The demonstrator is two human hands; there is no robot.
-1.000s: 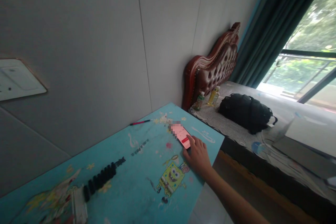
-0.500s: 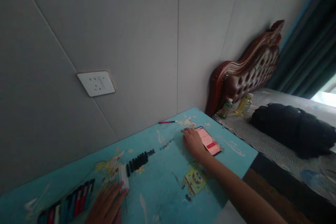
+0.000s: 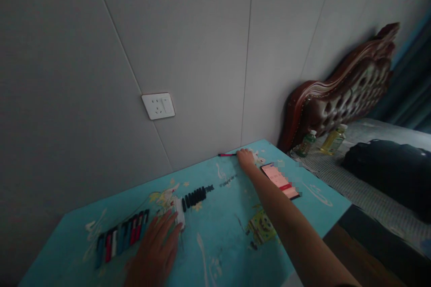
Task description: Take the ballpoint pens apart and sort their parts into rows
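Observation:
My right hand reaches to the far edge of the table, its fingers closed over the right end of a red and black pen. The pen lies along the wall side; its tip is hidden under the fingers. My left hand rests with fingers stretched out, fingertips at a small white block. To the right of that block stretches a row of black pen parts, with smaller dark pieces beyond. Left of my left hand lies a row of blue, red and white pen barrels.
The blue cartoon-print table stands against a grey panelled wall with a socket. A phone with a lit screen lies by my right forearm. Beyond the table are a bed, two bottles and a dark bundle.
My right hand has moved from beside the phone to the pen at the back edge. The view has swung left, showing more of the pen row. My left hand stays by the white block.

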